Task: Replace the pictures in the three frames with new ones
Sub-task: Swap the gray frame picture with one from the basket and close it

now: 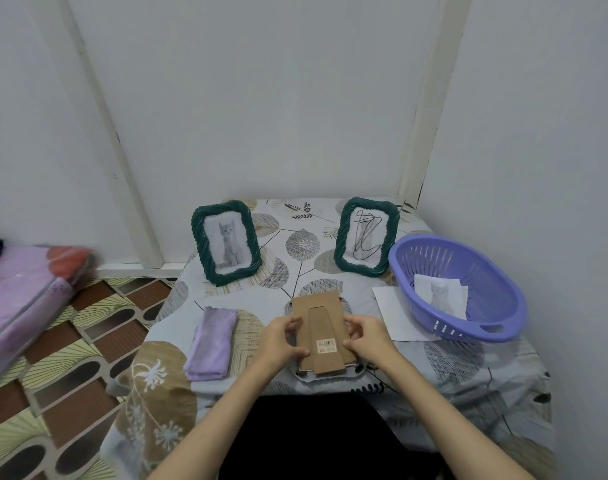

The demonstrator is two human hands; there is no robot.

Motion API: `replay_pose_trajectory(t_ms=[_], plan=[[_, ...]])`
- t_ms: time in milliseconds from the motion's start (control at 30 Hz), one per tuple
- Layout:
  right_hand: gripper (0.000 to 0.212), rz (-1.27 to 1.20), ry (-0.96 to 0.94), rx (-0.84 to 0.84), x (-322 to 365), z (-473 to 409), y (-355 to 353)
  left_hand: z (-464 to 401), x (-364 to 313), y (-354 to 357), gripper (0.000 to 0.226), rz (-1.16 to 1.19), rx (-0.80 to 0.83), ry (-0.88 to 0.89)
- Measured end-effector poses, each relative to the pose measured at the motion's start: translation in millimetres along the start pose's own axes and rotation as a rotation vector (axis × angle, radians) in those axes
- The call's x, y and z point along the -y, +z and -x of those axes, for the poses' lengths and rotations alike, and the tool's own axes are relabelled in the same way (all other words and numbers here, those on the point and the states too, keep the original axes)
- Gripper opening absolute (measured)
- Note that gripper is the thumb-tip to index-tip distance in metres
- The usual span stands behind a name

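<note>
A third frame [321, 332] lies face down at the table's front middle, its brown cardboard back and stand facing up. My left hand [281, 339] grips its left edge with curled fingers and thumb. My right hand [363, 336] pinches its right edge. Behind them two green twisted frames stand upright: the left frame [226, 242] shows a grey kitten picture, the right frame [365, 236] shows a black scribble drawing. A kitten picture [441, 296] lies inside the purple basket [475, 327].
A folded lilac cloth [210, 342] lies left of the face-down frame. A white sheet [392, 315] sticks out from under the basket. Walls close in behind and to the right. Patterned floor and a pink mattress [22, 299] lie to the left.
</note>
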State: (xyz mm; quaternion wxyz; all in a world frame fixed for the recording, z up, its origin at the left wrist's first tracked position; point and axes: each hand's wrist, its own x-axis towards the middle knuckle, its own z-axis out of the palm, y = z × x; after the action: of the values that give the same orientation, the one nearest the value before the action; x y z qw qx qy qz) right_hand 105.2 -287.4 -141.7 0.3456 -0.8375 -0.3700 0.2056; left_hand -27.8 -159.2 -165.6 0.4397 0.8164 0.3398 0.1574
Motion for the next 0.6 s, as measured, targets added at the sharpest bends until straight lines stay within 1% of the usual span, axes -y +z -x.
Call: replay_pose_trajectory(t_ms=[100,233,300,367,433,500,567,600], plan=[[0.043,0.089,-0.013,0.06,-1.4,-2.1,-5.4,-0.8,-0.2,-0.8,0.071,-0.02,0.009,0.007],[0.038,0.165,-0.015,0.062,-5.7,-3.7,-3.3,-1.8,2.0,-0.3,0.07,-0.067,0.026,0.007],[0.038,0.221,-0.028,0.068,-7.8,-4.2,-0.5,-3.4,2.1,-0.1,0.067,-0.143,0.058,0.016],[0.039,0.305,-0.049,0.084,-9.0,-5.2,1.8,-6.5,0.1,0.1,0.061,-0.296,0.111,0.041],[0.041,0.31,-0.045,0.109,-10.9,-7.7,3.3,-10.3,-1.9,0.3,0.053,-0.417,0.148,0.055],[0.035,0.321,-0.05,0.13,-11.2,-10.2,2.8,-15.0,-0.8,1.2,0.042,-0.475,0.159,0.072],[0.025,0.342,-0.069,0.126,-10.8,-14.3,2.1,-17.2,0.9,-0.3,0.031,-0.488,0.122,0.088],[0.023,0.342,-0.07,0.112,-10.1,-17.0,1.8,-19.4,2.0,-1.4,0.029,-0.487,0.097,0.089]])
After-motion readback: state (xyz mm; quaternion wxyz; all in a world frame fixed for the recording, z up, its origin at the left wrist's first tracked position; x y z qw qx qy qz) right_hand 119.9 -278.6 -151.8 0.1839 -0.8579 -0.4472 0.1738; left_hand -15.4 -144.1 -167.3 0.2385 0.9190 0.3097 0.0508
